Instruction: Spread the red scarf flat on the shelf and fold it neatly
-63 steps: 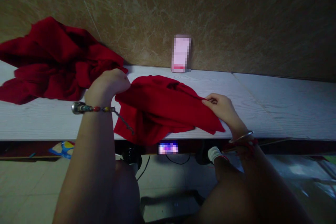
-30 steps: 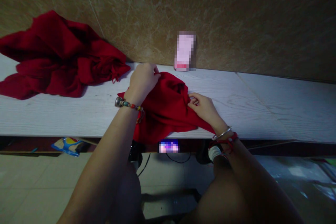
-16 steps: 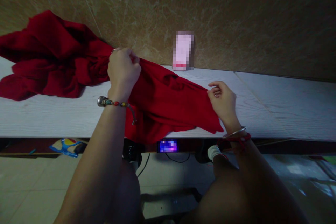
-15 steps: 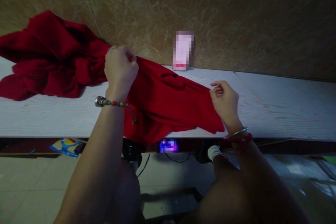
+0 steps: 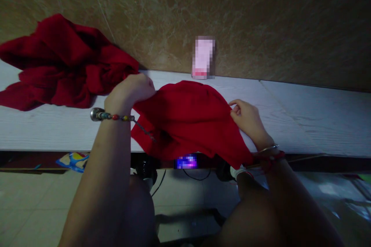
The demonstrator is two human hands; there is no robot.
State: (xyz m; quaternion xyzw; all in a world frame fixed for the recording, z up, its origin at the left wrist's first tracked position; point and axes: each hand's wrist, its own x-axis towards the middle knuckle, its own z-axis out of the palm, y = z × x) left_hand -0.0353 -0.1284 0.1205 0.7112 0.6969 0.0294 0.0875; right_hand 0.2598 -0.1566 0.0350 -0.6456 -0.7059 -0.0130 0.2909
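Head view, looking down over a pale wood-grain table point(image 5: 304, 123) set against a mottled brown wall point(image 5: 261, 19). The red cloth point(image 5: 188, 115) is held spread between both hands near the table's front edge, its middle bulging upward and its lower part drooping over that edge. The left hand point(image 5: 130, 88), with a beaded bracelet point(image 5: 111, 115) at the wrist, is closed in a fist on the cloth's upper left edge. The right hand point(image 5: 249, 121), with a metal bangle point(image 5: 268, 148), pinches the right edge between thumb and curled fingers. The step in hand appears to be opening the cloth out between two grips. Any further handling calls for both grips to hold and for the hanging part to be brought onto the tabletop. A heap of red fabric point(image 5: 66, 65) lies well apart at far left, cut off by the frame. The pink object point(image 5: 203, 58) at the wall is pixelated (as is a glowing patch below the table). The right fingertips are partly hidden in folds, and dim light obscures the cloth's hems.
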